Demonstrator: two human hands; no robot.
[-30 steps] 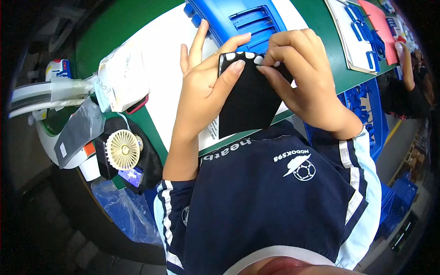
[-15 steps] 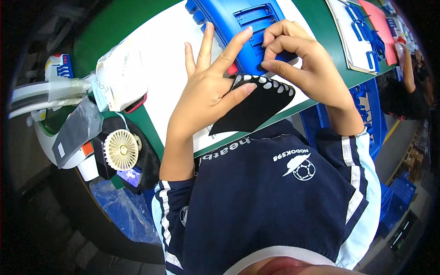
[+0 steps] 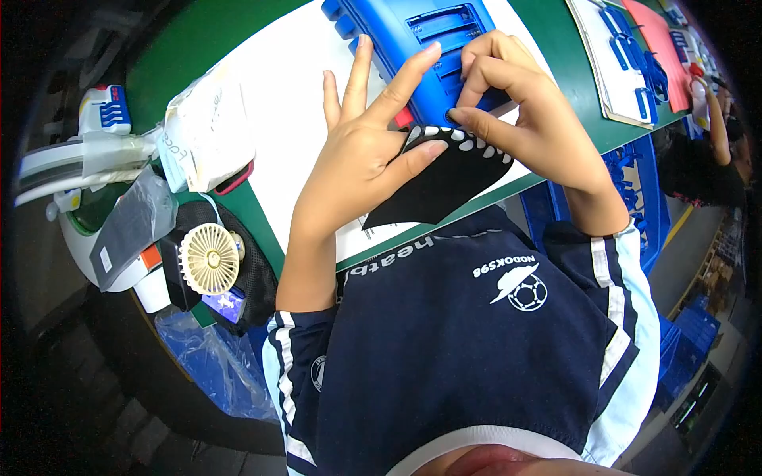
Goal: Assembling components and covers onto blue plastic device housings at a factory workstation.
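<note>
A blue plastic case (image 3: 377, 40) with slotted recesses lies at the far side of the white work surface. My left hand (image 3: 367, 147) has its fingers spread beside the case, the index fingertip over its edge. Its thumb lies across a black sheet (image 3: 436, 186), holding it in front of the case. Light oval dots line the sheet's far edge. My right hand (image 3: 528, 99) is closed at the near corner of the case, thumb and index finger close together. A small dark round spot shows at the thumb tip; whatever the fingers hold is too small to make out.
Left lie a white paper-like bundle (image 3: 208, 131), a cream handheld fan (image 3: 210, 258) and a grey plastic-wrapped piece (image 3: 131, 230). Blue parts rest on white sheets (image 3: 611, 71) at right, beside a red folder (image 3: 655, 47). A blue bin (image 3: 635, 190) stands below the green table edge (image 3: 567, 170).
My right thumb and fingertips have shifted slightly at the case corner, and the dark spot shows more plainly. The black sheet has tilted a little. My left hand is nearly still.
</note>
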